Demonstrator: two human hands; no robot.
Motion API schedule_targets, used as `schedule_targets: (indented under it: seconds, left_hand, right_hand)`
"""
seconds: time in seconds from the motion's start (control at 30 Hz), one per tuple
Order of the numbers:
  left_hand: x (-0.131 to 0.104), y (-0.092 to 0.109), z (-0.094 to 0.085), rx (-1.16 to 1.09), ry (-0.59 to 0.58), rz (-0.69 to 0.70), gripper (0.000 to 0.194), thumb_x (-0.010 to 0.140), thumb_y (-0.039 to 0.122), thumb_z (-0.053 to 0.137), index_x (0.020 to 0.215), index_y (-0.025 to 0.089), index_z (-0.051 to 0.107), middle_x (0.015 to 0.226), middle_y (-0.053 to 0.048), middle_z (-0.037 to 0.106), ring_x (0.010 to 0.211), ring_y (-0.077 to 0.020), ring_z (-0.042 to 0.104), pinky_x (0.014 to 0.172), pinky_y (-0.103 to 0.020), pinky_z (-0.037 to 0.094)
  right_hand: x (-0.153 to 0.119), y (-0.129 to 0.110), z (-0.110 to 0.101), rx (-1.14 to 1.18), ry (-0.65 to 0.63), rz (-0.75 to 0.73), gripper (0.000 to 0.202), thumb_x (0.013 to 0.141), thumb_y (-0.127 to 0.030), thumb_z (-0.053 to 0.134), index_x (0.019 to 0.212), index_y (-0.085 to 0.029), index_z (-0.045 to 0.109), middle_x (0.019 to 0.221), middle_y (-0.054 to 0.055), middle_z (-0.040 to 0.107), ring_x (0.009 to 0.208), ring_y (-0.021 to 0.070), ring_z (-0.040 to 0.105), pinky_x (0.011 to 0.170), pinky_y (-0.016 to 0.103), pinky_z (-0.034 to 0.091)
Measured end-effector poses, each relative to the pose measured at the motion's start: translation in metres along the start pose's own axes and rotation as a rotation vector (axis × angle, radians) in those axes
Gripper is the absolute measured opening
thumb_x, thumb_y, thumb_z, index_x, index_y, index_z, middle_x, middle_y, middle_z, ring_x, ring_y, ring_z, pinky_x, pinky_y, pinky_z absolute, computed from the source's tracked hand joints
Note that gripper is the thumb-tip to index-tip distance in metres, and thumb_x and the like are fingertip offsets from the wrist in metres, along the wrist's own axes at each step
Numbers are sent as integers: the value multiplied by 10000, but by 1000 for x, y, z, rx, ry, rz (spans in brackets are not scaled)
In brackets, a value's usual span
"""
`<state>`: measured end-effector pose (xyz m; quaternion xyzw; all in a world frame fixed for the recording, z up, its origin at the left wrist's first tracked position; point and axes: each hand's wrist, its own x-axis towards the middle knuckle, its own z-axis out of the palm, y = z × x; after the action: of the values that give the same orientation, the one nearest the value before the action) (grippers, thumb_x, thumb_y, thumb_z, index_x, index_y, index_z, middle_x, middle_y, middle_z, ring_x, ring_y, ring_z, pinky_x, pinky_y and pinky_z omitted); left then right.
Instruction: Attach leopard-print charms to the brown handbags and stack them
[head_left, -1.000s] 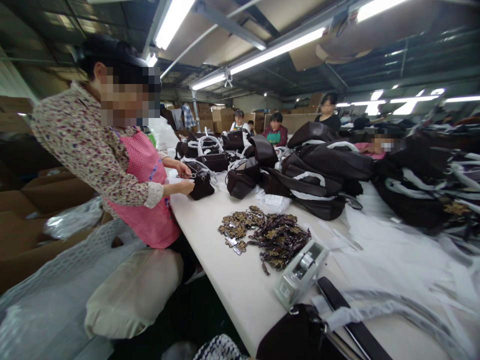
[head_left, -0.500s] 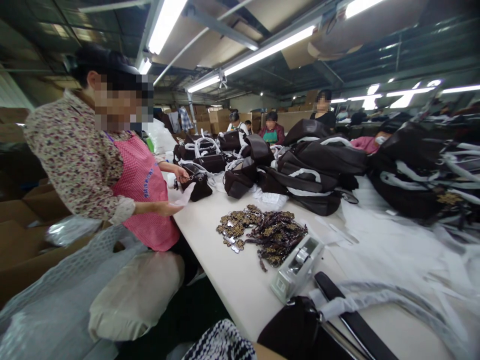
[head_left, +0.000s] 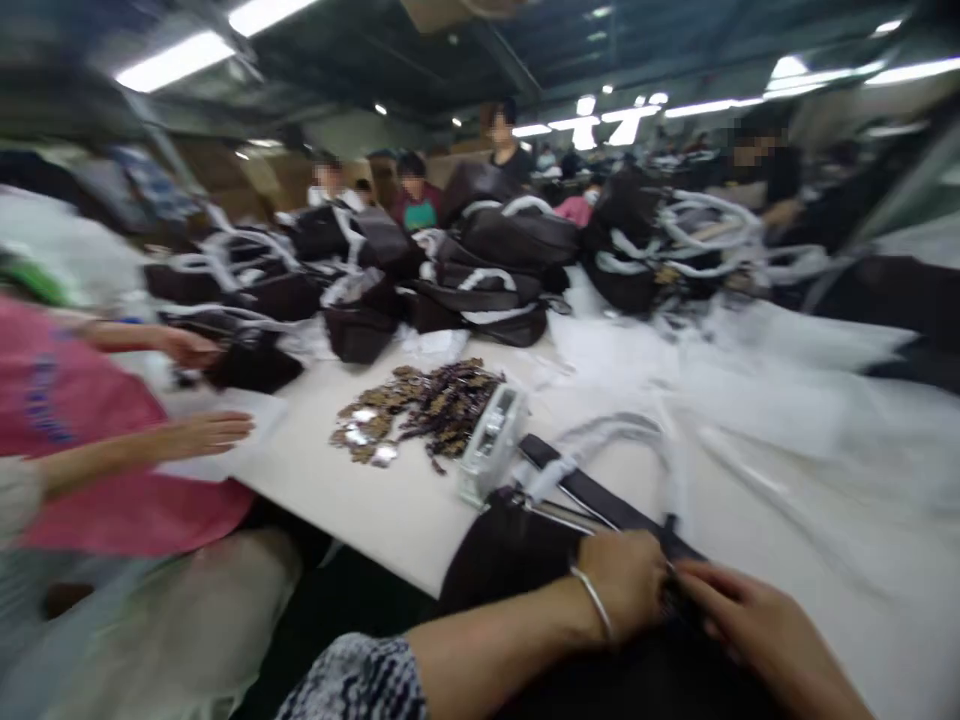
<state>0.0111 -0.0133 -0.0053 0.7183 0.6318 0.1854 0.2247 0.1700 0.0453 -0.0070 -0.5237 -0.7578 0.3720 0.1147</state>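
A dark brown handbag (head_left: 510, 550) lies on the near edge of the table in front of me. My left hand (head_left: 622, 585), with a bracelet at the wrist, is closed on the upper side of the bag. Close beside it, my right hand (head_left: 750, 610) pinches a dark part at the same spot; its exact shape is hidden by the fingers and blurred. A wide dark strap (head_left: 585, 495) runs across the bag toward my hands. Behind it arches a handle (head_left: 637, 430) wrapped in white material.
A clear tape dispenser (head_left: 491, 445) stands beyond the bag, by a pile of patterned charms (head_left: 420, 405). Wrapped dark bags (head_left: 480, 300) are heaped at the back. White sheets (head_left: 787, 390) spread to the right. A co-worker's hand (head_left: 199, 435) rests on white paper at left.
My view has swung to the right. Both my hands have come into sight, gripping the handbag. The co-worker's lower hand now lies flatter over the white paper.
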Motion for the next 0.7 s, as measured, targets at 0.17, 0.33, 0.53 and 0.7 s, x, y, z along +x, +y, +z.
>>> schedule_targets:
  seconds: [0.17,0.33,0.53,0.7]
  left_hand:
    - [10,-13,8,-197,105,-112,106,829,161,508,877,210,589,794,-20,671,745,-189,628,695,-293,460]
    - [10,-13,12,-171,129,-40,164,831,107,475,957,209,499,764,11,610,707,-158,589,674,-258,432]
    - [10,-9,14,-19,130,40,147,900,145,428,1025,191,491,829,-31,611,796,-191,583,752,-294,443]
    - [11,-12,8,-35,81,121,207,918,177,460,1112,214,523,946,-30,631,878,-186,582,818,-291,443]
  right_hand:
    - [1,-7,-8,247,-72,244,296,768,-351,610,944,-155,745,459,-14,568,367,108,466,376,211,343]
    - [-2,-8,-6,332,-63,281,273,767,-320,642,949,-138,732,446,-34,544,361,83,435,367,183,320]
    - [-1,-7,-5,335,-18,219,169,771,-319,626,802,-169,697,444,-49,528,372,85,458,384,188,319]
    - [1,-2,0,276,45,194,165,794,-317,578,716,-181,630,456,-50,537,400,92,506,445,195,351]
